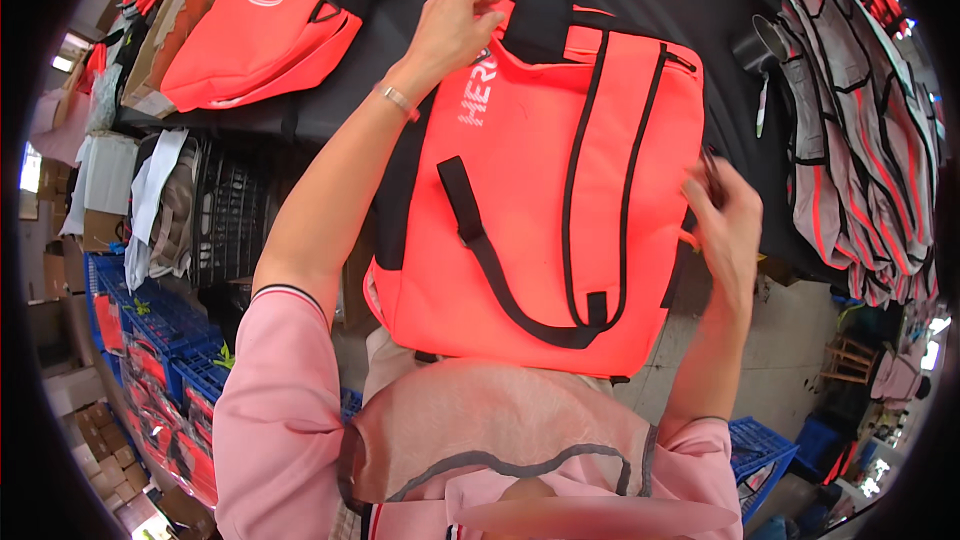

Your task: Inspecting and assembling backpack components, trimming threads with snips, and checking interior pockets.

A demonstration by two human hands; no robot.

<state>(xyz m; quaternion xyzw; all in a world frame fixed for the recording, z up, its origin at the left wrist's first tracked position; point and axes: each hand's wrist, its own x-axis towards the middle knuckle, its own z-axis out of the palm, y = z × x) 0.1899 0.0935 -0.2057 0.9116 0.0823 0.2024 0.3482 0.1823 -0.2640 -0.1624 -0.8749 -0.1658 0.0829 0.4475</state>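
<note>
A coral-red backpack (510,160) lies with its strap side up, its near end reaching past the black table's edge toward my body. One shoulder strap (603,170) with black edging runs down its right half. From the strap's lower end a black webbing strap (495,275) curves to the left. My left hand (458,30) pinches the bag's far left corner, beside white lettering. At the bag's right edge is my right hand (726,212), fingers curled around a small dark object. Its kind cannot be made out.
A second coral backpack (270,30) lies at the far left beside a cardboard box (155,90). Grey pieces with black trim (850,130) hang over the table's right side, near a dark metal cylinder (762,42). Blue crates (180,340) and a black basket (232,210) stand at left.
</note>
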